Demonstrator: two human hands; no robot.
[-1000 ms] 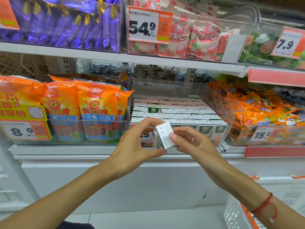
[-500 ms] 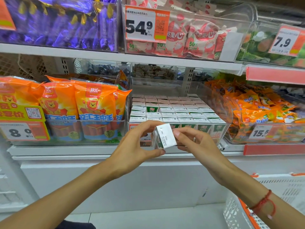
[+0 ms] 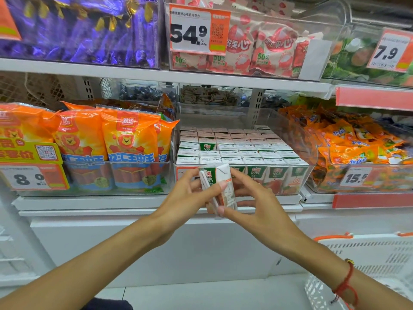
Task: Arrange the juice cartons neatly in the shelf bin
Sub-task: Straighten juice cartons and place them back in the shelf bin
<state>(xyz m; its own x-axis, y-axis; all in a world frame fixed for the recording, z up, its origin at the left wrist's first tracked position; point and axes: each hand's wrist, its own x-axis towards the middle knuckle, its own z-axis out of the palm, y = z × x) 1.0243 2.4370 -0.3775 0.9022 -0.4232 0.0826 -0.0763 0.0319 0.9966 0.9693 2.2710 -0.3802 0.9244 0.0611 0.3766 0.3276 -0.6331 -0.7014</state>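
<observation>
A small white and green juice carton [image 3: 218, 182] with a straw on its side is held upright in front of the shelf, between both hands. My left hand [image 3: 187, 195] grips it from the left, thumb across its front. My right hand [image 3: 252, 204] holds it from the right and below, with a finger under its base. Behind it stands the clear shelf bin [image 3: 310, 171], filled with several rows of the same cartons [image 3: 243, 151]. In the second column one carton [image 3: 207, 146] sits higher, showing its green face.
Orange sausage packs [image 3: 125, 148] fill the bin to the left, orange snack bags [image 3: 357, 148] the bin to the right. Price tags [image 3: 199, 30] hang on the upper shelf. A white plastic basket [image 3: 366, 260] stands at lower right on the floor.
The carton has been turned from lying with its white end toward me to standing upright, green face showing. Both hands have shifted their hold and dropped slightly.
</observation>
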